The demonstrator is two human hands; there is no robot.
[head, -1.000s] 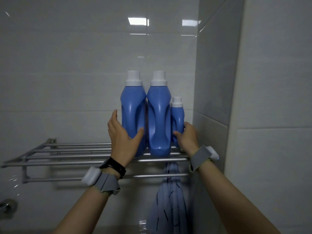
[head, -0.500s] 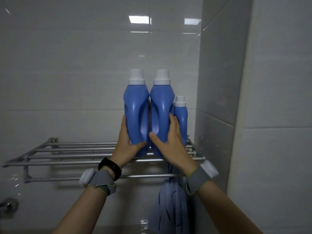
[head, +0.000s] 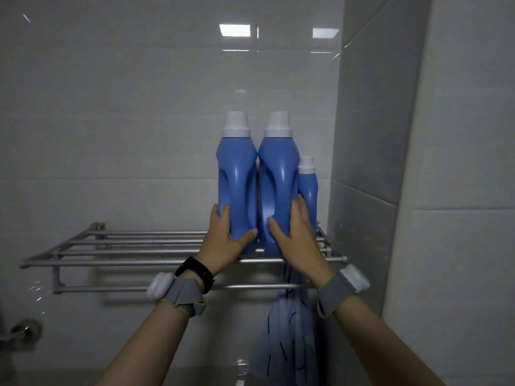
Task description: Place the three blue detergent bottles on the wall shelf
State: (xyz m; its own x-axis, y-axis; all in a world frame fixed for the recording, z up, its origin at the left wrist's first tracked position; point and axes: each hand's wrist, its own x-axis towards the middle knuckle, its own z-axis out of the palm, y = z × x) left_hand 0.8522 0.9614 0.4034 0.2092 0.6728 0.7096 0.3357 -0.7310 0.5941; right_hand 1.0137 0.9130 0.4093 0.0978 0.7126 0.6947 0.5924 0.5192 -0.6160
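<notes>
Tiled bathroom: white wall tiles [head: 139,121], metal towel rack [head: 125,249].

A blue cloth [head: 287,330] with thin dark streaks hangs against the white tiled wall [head: 125,135] — low and toward the right, close to the corner where the tiles turn. Far to the cloth's left, near the bottom edge, sits a round chrome fitting [head: 25,330]. High above the cloth, two bright light reflections [head: 235,30] gleam on the tiles.

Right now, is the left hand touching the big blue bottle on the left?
Touching. The head view shows the left hand wrapped around the lower part of the left bottle, fingers on its left side and thumb pressed across its front.
</notes>
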